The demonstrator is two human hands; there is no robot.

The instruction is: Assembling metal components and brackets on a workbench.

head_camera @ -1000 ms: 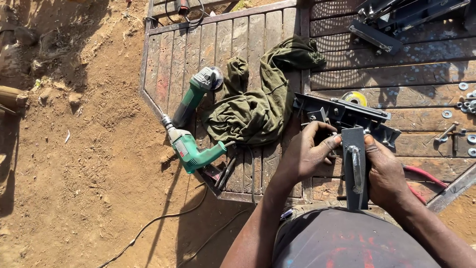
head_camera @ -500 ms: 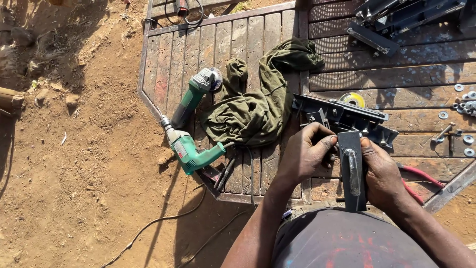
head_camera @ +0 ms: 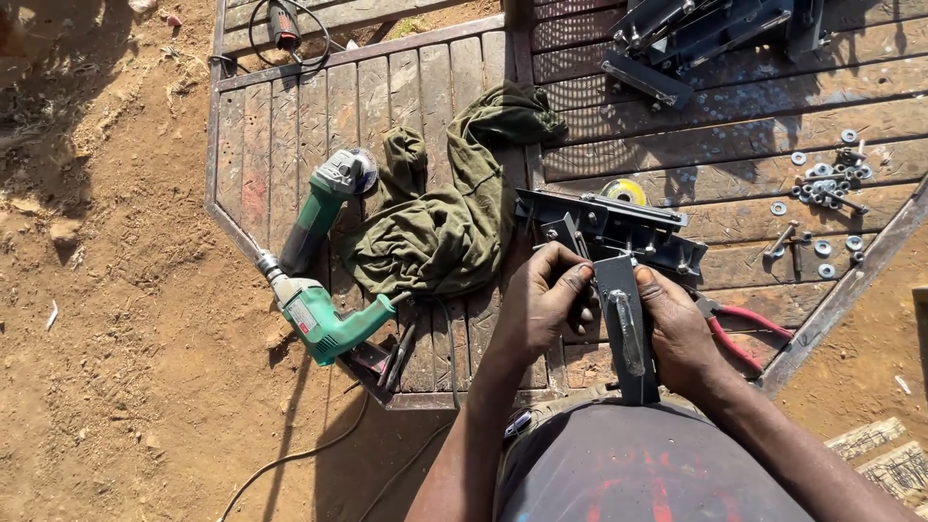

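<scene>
A dark grey metal bracket assembly (head_camera: 619, 227) lies on the wooden platform, with a slotted upright bar (head_camera: 626, 333) running toward me. My left hand (head_camera: 546, 302) grips the left side of that bar where it meets the cross piece, fingers curled around it. On the bar's right side my right hand (head_camera: 681, 329) is wrapped around the edge. Both hands press against the same piece, just below a small bolt on the cross piece.
An olive green cloth (head_camera: 445, 217) lies left of the bracket. A green drill (head_camera: 324, 314) and a green angle grinder (head_camera: 324, 203) lie further left. Red-handled pliers (head_camera: 739, 329), several washers and bolts (head_camera: 826, 188), a yellow tape roll (head_camera: 623, 190) and more metal brackets (head_camera: 696, 34) sit right and behind. Bare dirt surrounds the platform.
Both hands stay on the bar. My left fingers have shifted slightly along the joint; nothing else has moved.
</scene>
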